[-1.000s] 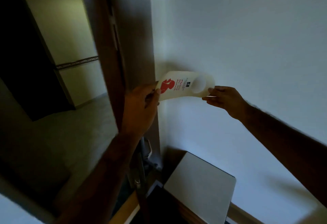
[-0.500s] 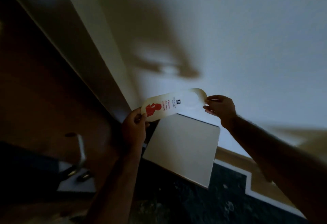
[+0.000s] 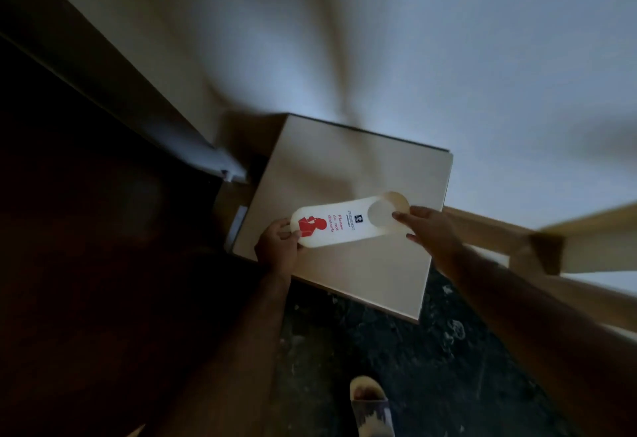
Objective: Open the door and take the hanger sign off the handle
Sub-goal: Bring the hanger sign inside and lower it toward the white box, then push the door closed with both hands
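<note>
Head view, looking steeply down in dim light. Hanger sign (image 3: 348, 224) held flat between both hands, above a pale square counter (image 3: 344, 285) set against the wall (image 3: 379, 40). Sign is a long cream card with rounded ends, smooth and slightly glossy; red figure graphic at the left end, red script reading "Please do not disturb" mid-card, a small dark logo block beside it, and a round cut-out hole at the right end.

Left hand (image 3: 277, 247) closed on the left end of the sign, thumb on top beside the red figure. Right hand (image 3: 429, 229) pinches the right end at the rim of the hole, fingertips (image 3: 400, 216) on the card edge. Whether the sign touches the counter top cannot be told.

Counter top matte, plain, with a thin dark back edge. Floor (image 3: 431, 367) dark, mottled like stone. Light wood skirting (image 3: 489, 229) runs along the wall base at right, blurred. A sandalled foot (image 3: 370, 402) shows at the bottom edge, partly cut off. Left side of frame is near-black brown; door surface there hard to make out, handle not discernible.
</note>
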A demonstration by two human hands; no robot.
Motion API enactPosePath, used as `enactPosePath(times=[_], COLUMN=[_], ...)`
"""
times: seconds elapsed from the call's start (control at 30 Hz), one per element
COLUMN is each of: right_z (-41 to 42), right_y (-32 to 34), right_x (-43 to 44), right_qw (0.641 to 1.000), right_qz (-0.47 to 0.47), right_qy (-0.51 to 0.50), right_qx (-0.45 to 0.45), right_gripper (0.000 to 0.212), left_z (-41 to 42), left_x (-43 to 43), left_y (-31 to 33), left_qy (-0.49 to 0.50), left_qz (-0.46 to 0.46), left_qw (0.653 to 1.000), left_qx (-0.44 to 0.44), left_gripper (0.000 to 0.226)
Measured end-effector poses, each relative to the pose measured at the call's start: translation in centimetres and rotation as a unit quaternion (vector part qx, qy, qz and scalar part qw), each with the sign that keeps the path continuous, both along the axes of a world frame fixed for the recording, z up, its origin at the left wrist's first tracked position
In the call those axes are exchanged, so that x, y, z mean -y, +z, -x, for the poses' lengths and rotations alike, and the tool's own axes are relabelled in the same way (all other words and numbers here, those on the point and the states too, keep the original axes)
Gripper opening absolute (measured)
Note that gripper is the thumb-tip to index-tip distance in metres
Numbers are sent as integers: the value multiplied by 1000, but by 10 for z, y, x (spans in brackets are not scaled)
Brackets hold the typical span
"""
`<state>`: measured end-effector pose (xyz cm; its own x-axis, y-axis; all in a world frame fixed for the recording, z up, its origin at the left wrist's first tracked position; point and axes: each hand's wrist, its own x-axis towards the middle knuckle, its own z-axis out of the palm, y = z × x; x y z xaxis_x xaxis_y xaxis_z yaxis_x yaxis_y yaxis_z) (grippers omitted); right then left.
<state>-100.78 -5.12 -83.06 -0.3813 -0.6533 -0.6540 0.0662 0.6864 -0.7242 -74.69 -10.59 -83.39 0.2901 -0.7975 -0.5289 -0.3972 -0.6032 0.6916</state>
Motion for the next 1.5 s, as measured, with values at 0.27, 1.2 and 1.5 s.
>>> enactPosePath(times=[0.27,1.2,1.5], right_z=[15,-1,-18], right_y=[-58,557,725], right_x=[-3,102,64], right_qw=[963,618,551], right_qz=[-57,359,448], right_qy=[143,297,230], right_qx=[-223,-634,-665], right_gripper=[41,84,82], left_z=[-5,-10,-27], left_x=[0,86,40], left_y=[-56,538,708], left_qy=[-42,-262,-195], left_qz=[-13,426,523], left_qw=[997,784,732], left_qx=[70,367,390], left_gripper=[39,78,76])
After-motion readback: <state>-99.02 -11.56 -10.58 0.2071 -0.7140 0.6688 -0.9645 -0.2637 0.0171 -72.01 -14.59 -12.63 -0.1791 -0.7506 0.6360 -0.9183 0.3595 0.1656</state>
